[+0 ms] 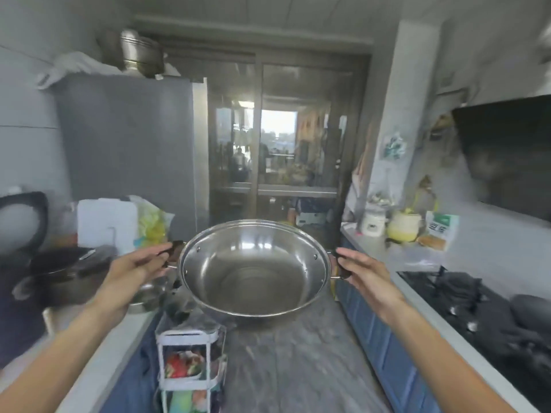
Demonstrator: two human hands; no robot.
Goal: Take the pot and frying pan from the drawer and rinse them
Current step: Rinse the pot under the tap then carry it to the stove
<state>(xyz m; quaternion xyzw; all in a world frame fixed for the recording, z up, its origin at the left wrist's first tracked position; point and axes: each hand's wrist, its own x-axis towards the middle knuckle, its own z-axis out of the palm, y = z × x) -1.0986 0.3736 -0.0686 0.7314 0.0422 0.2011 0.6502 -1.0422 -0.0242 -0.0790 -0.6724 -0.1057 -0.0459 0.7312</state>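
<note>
A wide, empty stainless steel pot (253,269) with two dark side handles hangs in the air at the centre of the head view, above the floor of the kitchen aisle. My left hand (140,265) grips its left handle and my right hand (362,271) grips its right handle. The pot tilts slightly toward me, so its shiny inside shows. No frying pan or drawer can be picked out for certain.
On the left counter (98,365) stand a dark lidded pot (59,281), a metal bowl and a white box. A white rack (190,368) stands on the floor below. On the right are a gas hob (477,308), jars (402,226) and blue cabinets (381,329). A fridge and glass door stand ahead.
</note>
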